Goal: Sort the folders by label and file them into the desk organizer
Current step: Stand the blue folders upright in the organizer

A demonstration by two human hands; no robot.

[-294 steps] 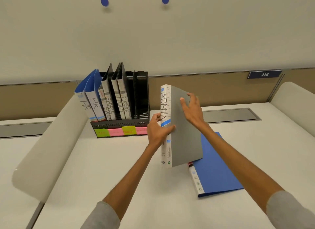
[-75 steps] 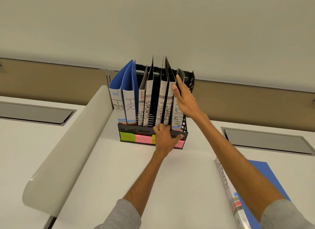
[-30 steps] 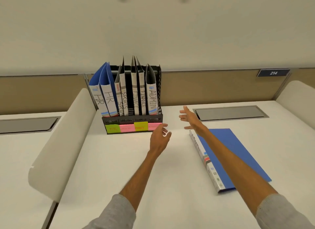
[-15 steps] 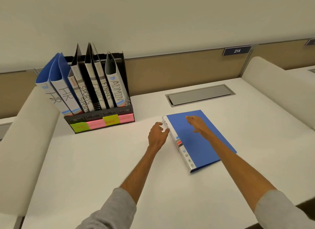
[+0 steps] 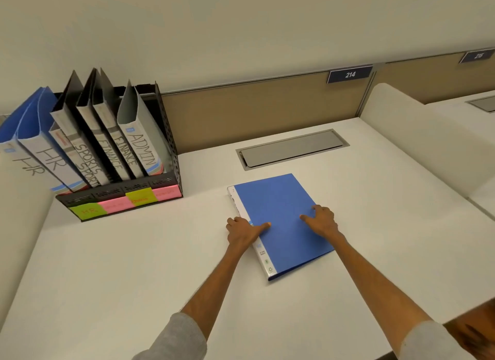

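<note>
Well, a flat blue folder [image 5: 282, 198], white-spined, spine print unreadable.

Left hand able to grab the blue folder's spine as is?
Likely yes: the left hand sits at the spine of the blue folder, thumb on its cover, fingers curled alongside; nothing blocks.

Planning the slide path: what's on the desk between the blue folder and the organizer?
Nothing. In the head view, only bare white desk separates the blue folder from the organizer.
</note>
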